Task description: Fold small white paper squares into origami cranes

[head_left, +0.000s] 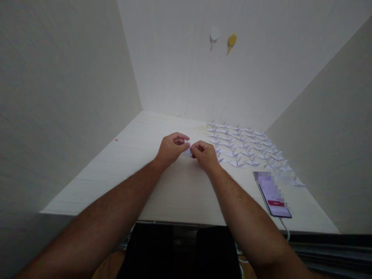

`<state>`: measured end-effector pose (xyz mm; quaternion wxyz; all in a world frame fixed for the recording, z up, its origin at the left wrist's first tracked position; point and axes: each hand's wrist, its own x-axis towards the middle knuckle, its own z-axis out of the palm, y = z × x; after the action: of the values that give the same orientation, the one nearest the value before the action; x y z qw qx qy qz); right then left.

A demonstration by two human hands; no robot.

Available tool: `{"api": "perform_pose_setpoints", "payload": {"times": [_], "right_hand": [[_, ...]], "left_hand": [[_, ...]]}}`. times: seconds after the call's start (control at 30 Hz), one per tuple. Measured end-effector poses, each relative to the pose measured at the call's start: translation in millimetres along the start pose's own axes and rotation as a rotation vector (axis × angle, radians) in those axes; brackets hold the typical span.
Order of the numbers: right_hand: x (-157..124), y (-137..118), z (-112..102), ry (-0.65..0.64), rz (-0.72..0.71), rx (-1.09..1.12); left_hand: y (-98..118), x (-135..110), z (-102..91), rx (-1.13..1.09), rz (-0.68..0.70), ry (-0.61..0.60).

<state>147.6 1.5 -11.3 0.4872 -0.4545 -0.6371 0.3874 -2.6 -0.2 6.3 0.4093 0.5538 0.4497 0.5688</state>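
Note:
Between my two hands is a small piece of folded white paper (188, 150), mostly covered by the fingers. My left hand (174, 146) pinches it from the left between thumb and fingers. From the right, my right hand (204, 153) pinches its other side, the fingertips close to those of the left. Both hands are over the middle of the white table. Just right of them stand rows of folded white paper cranes (236, 145), the nearest ones close to my right hand. The paper's exact fold is too small to make out.
A phone (273, 195) with a lit screen lies at the right front, its white cable (286, 228) running over the table edge. Walls enclose the white table (116, 170) at left, back and right. Two hooks, one white (214, 35) and one yellow (231, 40), are on the back wall.

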Motion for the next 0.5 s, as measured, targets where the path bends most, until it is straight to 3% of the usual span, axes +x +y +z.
{"api": "perform_pose_setpoints", "payload": {"times": [0.5], "right_hand": [[-1.9, 1.2, -1.2, -0.053, -0.027, -0.058]], "left_hand": [[0.7, 0.0, 0.5, -0.070, -0.048, -0.012]]}}
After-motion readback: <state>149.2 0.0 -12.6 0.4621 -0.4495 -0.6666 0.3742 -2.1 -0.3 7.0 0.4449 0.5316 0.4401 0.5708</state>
